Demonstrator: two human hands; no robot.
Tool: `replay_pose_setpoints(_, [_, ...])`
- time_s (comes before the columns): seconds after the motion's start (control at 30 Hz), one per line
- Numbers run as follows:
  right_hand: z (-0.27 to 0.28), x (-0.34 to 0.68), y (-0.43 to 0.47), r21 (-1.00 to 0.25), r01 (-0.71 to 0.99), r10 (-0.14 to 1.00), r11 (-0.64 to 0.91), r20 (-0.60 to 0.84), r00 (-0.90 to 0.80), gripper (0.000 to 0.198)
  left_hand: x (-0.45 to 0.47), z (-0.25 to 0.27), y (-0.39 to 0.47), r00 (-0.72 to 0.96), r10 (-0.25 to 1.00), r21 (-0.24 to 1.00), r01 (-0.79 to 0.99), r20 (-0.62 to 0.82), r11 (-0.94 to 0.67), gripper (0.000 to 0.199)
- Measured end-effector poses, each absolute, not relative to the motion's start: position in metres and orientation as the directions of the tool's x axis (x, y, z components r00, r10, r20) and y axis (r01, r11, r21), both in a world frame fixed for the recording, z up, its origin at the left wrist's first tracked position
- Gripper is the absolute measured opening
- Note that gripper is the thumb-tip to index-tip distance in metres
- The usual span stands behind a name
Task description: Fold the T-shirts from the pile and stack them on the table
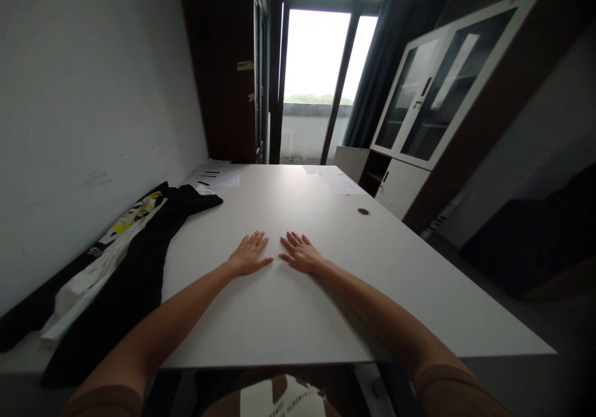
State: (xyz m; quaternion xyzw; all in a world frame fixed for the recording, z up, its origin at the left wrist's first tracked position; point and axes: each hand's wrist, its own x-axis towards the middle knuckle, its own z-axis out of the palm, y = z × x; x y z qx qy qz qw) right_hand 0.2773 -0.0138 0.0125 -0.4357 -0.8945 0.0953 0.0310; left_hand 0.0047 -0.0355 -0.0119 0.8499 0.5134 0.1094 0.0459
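Observation:
My left hand [250, 254] lies palm down on the white table [279, 324], its fingers spread and its thumb pointing right. Just beside it, my right hand [300, 253] also rests flat on the tabletop, fingers apart and thumb pointing left. A narrow gap separates the two thumbs. Neither hand holds anything. To the left of my left arm lies a heap of clothing [139, 268], black and white with a yellow print, partly hanging over the table's front edge.
Printed sheets [215, 175] lie at the far left corner, and more papers [342, 182] at the far right. A round cable hole [364, 211] sits near the right edge. A wall [93, 94] borders the left side; a cabinet [442, 88] stands at right.

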Motion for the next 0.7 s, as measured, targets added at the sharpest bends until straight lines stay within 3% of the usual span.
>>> replay_pose_setpoints(0.7, [0.018, 0.279, -0.018, -0.21, 0.771, 0.788, 0.601, -0.007, -0.616, 0.08, 0.008, 0.0, -0.042, 0.443, 0.896, 0.172, 0.881, 0.031, -0.441, 0.087])
